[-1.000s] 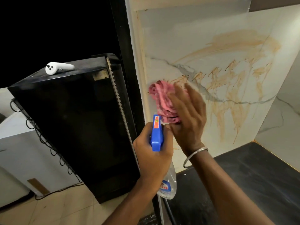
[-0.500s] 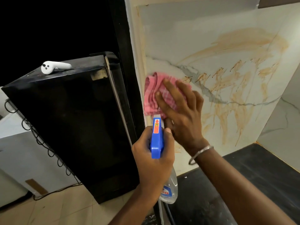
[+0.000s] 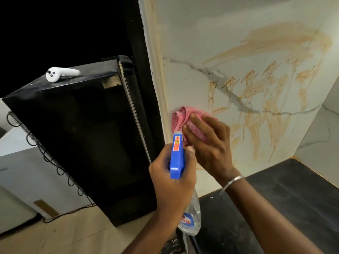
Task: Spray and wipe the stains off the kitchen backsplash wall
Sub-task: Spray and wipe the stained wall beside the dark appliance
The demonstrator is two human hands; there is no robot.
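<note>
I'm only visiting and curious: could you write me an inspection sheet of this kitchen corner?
Surface: backsplash wall, orange-brown stains streaked across its middle and right; black countertop below.
Job's things: pink cloth against the wall near its left edge; spray bottle, blue head, clear body.
Clutter: white controller on top of the black appliance.
Grips: left hand holds the spray bottle; right hand presses the cloth with flat fingers, bangle on its wrist.
Cables: black cord on the floor beside the appliance.
Surroundings: beige tiled floor; white unit at left.
</note>
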